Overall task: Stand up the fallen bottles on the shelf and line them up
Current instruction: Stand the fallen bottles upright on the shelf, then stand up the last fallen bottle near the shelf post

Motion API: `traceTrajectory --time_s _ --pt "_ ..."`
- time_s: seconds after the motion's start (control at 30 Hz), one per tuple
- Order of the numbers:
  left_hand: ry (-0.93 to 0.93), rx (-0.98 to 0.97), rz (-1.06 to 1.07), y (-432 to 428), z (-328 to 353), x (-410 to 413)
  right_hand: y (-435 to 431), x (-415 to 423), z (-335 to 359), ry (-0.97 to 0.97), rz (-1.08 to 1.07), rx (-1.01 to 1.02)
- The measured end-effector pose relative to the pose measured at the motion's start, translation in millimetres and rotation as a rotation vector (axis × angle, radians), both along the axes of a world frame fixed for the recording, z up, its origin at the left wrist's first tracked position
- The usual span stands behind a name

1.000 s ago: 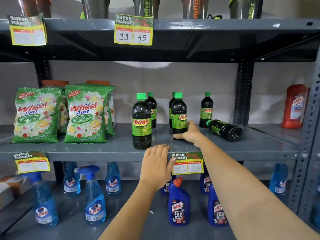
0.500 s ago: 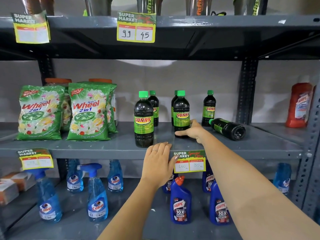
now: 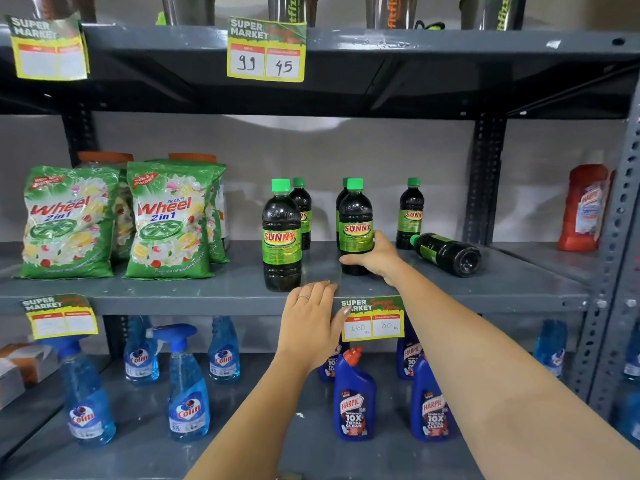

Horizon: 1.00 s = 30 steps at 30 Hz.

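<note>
Several dark Sunny bottles with green caps stand on the grey middle shelf (image 3: 207, 292). One front bottle (image 3: 281, 237) stands near the shelf's front edge. My right hand (image 3: 375, 256) wraps the base of a second front bottle (image 3: 355, 220), which stands upright. Two more bottles stand behind these, and another upright bottle (image 3: 410, 213) is further right. One bottle (image 3: 448, 252) lies on its side, cap pointing left, just right of my right hand. My left hand (image 3: 311, 317) rests flat on the shelf's front edge, fingers together, holding nothing.
Green Wheel detergent bags (image 3: 169, 220) stand at the left of the same shelf. A red Harpic bottle (image 3: 585, 209) stands at far right. Price tags (image 3: 372, 320) hang off the shelf edges. Blue Colin sprays (image 3: 188, 386) and Harpic bottles (image 3: 353, 400) fill the shelf below.
My right hand has closed more around the base of the second front bottle. My left hand has stayed on the shelf edge. The view has shifted slightly.
</note>
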<state>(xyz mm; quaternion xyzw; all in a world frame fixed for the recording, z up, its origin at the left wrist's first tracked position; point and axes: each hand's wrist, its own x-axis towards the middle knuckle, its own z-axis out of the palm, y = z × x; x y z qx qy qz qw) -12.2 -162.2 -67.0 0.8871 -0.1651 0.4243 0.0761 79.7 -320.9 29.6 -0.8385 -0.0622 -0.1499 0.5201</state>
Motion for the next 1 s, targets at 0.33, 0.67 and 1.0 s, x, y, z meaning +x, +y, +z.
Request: traceTrajectory --time_s 0.33,0.67,1.0 --pt "0.027 0.018 0.027 0 3 -2 -13 -46 -1 -0.016 0.050 -0.092" --pt "0.069 0.061 0.049 -1 6 -3 -13 -67 -2 -0.012 0.066 -0.101" --pt "0.078 -0.003 -0.048 2 7 -1 -20 -83 7 -0.073 0.047 0.079"
